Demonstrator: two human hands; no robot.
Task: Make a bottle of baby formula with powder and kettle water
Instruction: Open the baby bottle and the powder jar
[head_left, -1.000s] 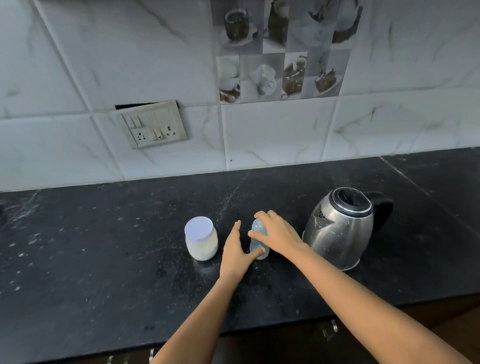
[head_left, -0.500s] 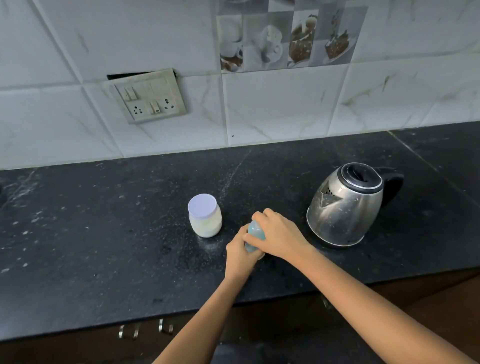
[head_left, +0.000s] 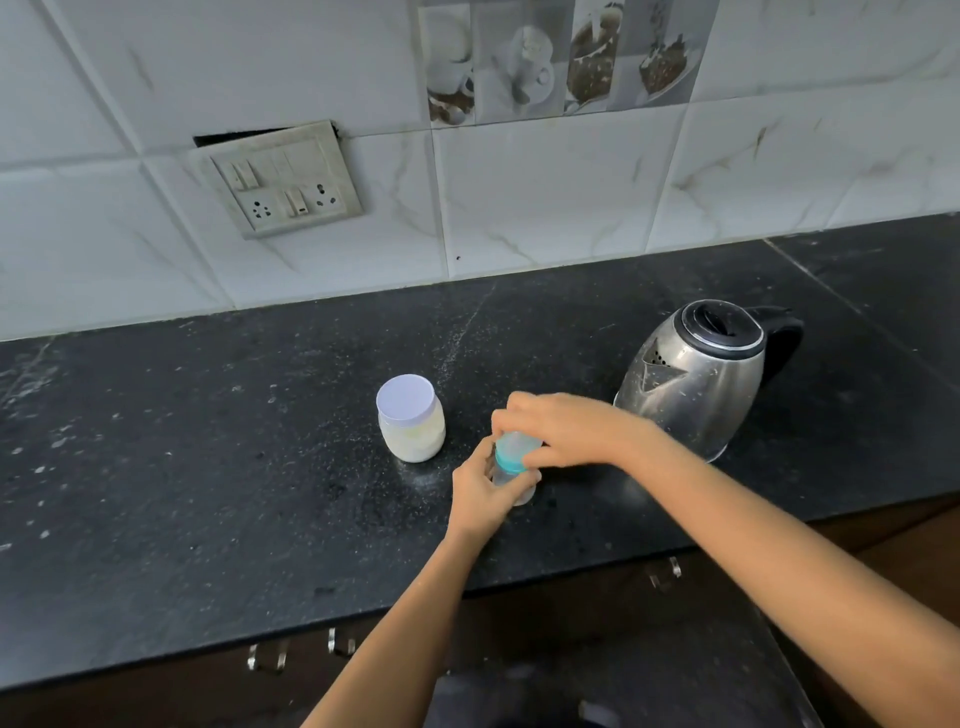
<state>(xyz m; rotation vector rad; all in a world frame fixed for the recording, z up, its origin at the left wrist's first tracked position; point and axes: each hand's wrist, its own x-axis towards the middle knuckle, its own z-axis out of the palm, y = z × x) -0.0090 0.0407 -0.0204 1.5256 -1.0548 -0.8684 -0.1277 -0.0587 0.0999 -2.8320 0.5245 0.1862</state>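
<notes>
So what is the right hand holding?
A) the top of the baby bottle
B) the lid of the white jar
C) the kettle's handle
A: the right hand pinches the top of the baby bottle, which the left hand holds lower down; the kettle and jar stand untouched.

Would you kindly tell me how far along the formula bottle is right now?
Nothing looks poured or scooped yet. In hand: the left hand grips the small clear baby bottle with a teal collar on the black stone counter, while the right hand grips its top, apparently to unscrew it. Left: the pale-lidded clear jar of powder is closed, and the steel electric kettle stands apart, lid shut.
</notes>
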